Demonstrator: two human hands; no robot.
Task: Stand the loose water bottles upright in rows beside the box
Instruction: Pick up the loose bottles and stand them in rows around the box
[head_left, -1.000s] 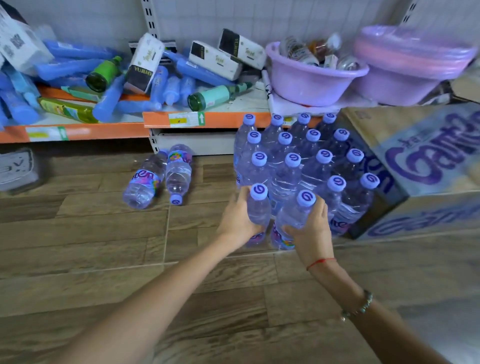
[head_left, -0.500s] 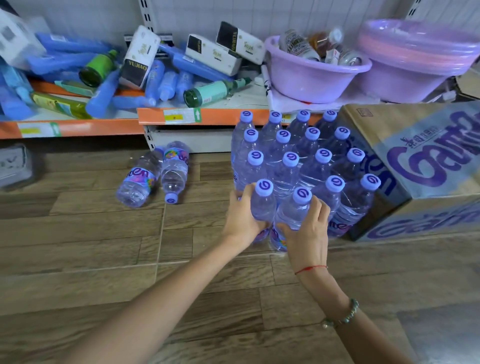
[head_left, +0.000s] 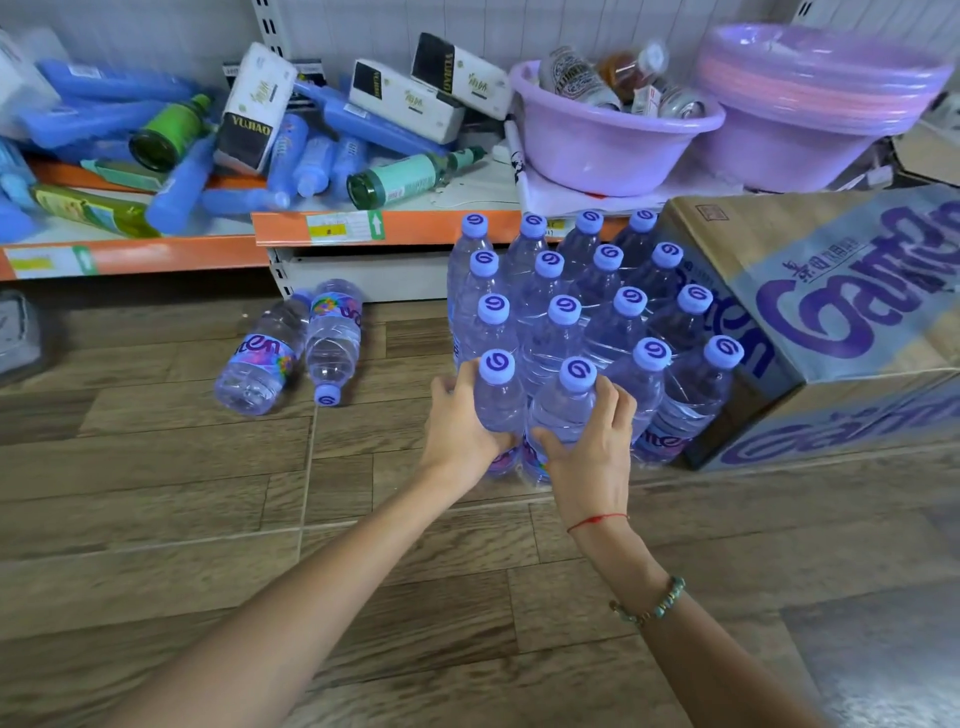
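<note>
Several clear water bottles with purple caps stand upright in rows (head_left: 582, 306) on the wooden floor, against the left side of a cardboard box (head_left: 831, 322). My left hand (head_left: 462, 431) grips the front-left bottle (head_left: 498, 400) of the nearest row. My right hand (head_left: 592, 447) grips the bottle beside it (head_left: 566, 405). Both bottles stand upright, touching the row behind. Two loose bottles lie on their sides to the left: one (head_left: 260, 358) with its base toward me, the other (head_left: 332, 338) with its cap toward me.
A low orange-edged shelf (head_left: 363, 228) behind holds a clutter of blue bottles, green bottles and tissue packs. Two purple basins (head_left: 613, 135) sit on it at right. Wooden floor (head_left: 156, 493) stretches left and toward me.
Both hands have pushed the two front bottles back and settled them against the standing rows. The lying bottles have not moved.
</note>
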